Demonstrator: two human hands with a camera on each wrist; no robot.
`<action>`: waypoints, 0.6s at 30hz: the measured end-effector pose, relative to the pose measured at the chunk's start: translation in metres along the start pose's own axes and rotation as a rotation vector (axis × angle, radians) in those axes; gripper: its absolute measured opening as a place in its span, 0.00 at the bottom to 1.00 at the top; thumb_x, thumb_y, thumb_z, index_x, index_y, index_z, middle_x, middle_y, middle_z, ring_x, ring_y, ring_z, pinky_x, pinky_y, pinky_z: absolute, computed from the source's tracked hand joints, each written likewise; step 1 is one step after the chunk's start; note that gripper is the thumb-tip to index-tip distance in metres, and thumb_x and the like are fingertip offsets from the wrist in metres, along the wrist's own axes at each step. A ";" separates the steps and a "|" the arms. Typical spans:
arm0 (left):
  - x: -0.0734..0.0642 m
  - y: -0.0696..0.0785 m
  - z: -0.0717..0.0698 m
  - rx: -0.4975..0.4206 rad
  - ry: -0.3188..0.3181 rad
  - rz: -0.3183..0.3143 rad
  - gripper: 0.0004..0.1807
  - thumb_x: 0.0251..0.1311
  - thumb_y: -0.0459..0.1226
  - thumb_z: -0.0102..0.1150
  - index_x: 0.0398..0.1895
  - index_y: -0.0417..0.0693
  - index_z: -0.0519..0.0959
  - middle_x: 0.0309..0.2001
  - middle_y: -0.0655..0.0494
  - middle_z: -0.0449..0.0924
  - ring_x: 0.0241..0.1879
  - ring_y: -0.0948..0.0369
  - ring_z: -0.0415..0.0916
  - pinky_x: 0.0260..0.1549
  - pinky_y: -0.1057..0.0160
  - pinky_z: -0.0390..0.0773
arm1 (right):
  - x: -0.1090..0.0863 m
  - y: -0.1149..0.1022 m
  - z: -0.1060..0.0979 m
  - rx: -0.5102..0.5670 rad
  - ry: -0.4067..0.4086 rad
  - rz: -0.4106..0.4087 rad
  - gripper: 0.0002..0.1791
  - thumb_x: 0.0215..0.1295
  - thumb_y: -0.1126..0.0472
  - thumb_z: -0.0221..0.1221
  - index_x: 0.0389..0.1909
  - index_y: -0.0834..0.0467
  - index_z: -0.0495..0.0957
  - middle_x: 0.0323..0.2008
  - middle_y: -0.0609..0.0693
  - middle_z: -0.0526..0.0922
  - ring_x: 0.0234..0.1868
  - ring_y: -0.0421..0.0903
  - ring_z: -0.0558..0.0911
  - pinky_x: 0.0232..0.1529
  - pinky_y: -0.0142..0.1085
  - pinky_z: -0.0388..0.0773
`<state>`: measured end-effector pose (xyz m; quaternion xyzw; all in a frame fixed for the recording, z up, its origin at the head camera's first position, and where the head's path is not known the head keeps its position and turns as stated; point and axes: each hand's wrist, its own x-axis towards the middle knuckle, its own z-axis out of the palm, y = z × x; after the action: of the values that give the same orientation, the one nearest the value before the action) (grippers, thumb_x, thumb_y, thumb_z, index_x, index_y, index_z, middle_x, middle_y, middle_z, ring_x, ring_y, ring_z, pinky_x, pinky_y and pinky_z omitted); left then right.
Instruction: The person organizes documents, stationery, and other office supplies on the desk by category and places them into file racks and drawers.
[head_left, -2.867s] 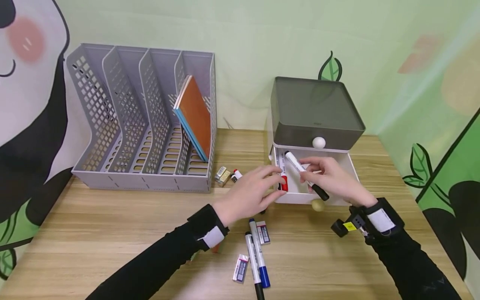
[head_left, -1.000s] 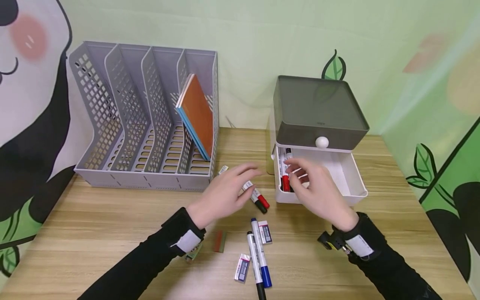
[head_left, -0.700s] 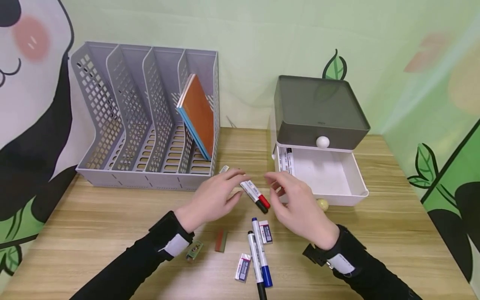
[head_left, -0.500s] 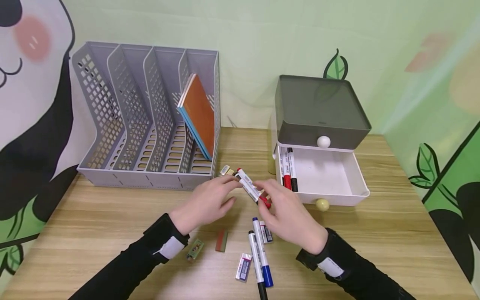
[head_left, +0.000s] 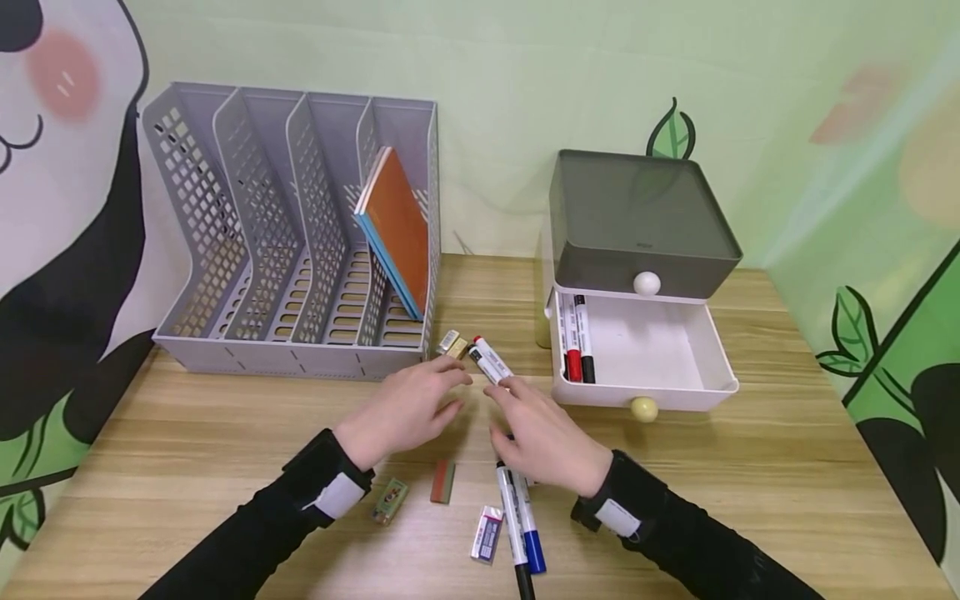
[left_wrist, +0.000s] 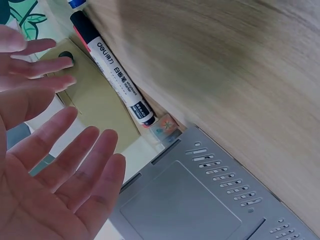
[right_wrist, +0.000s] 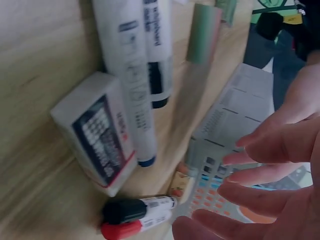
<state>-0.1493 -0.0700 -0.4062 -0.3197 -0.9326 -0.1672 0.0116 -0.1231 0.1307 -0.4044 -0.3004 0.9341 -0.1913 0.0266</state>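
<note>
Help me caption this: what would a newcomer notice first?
Probably the grey rack at the head view's left, an orange book leaning in its rightmost slot. Then the open white drawer at right, holding markers. The left hand and right hand are central, near loose markers.

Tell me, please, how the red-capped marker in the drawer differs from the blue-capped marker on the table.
The red-capped marker lies in the open drawer; the blue-capped marker, on the table. In the head view, the right hand partly covers the blue-capped one but not the red-capped one. Both have white barrels.
</note>
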 end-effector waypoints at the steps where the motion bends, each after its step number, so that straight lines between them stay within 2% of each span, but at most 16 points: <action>1: 0.000 0.000 0.000 -0.003 -0.001 0.000 0.14 0.59 0.39 0.59 0.48 0.46 0.79 0.51 0.52 0.78 0.46 0.56 0.79 0.42 0.58 0.81 | 0.001 0.001 0.001 -0.008 -0.008 0.003 0.26 0.59 0.60 0.58 0.58 0.64 0.70 0.54 0.58 0.75 0.42 0.44 0.75 0.43 0.37 0.76; 6: 0.000 -0.001 0.000 -0.005 -0.004 -0.002 0.14 0.59 0.39 0.59 0.47 0.46 0.80 0.50 0.52 0.78 0.45 0.56 0.79 0.42 0.58 0.81 | 0.006 0.006 0.007 -0.007 -0.060 0.031 0.26 0.60 0.59 0.57 0.58 0.65 0.70 0.53 0.58 0.74 0.43 0.46 0.74 0.45 0.39 0.75; 12: -0.001 -0.001 0.000 -0.012 -0.019 -0.016 0.14 0.59 0.39 0.59 0.48 0.46 0.80 0.52 0.50 0.77 0.48 0.55 0.79 0.45 0.57 0.80 | 0.008 0.010 0.013 -0.012 -0.092 0.063 0.26 0.60 0.58 0.57 0.58 0.65 0.71 0.56 0.61 0.73 0.51 0.50 0.74 0.52 0.44 0.74; 18: -0.002 -0.002 0.001 -0.028 -0.039 -0.030 0.14 0.60 0.39 0.58 0.48 0.46 0.80 0.54 0.49 0.77 0.49 0.55 0.78 0.49 0.57 0.79 | 0.009 0.013 0.018 -0.046 -0.061 0.054 0.23 0.59 0.59 0.58 0.53 0.65 0.74 0.48 0.59 0.75 0.43 0.49 0.73 0.43 0.38 0.72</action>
<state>-0.1488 -0.0717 -0.4080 -0.3093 -0.9349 -0.1739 -0.0136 -0.1346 0.1290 -0.4251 -0.2814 0.9447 -0.1596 0.0535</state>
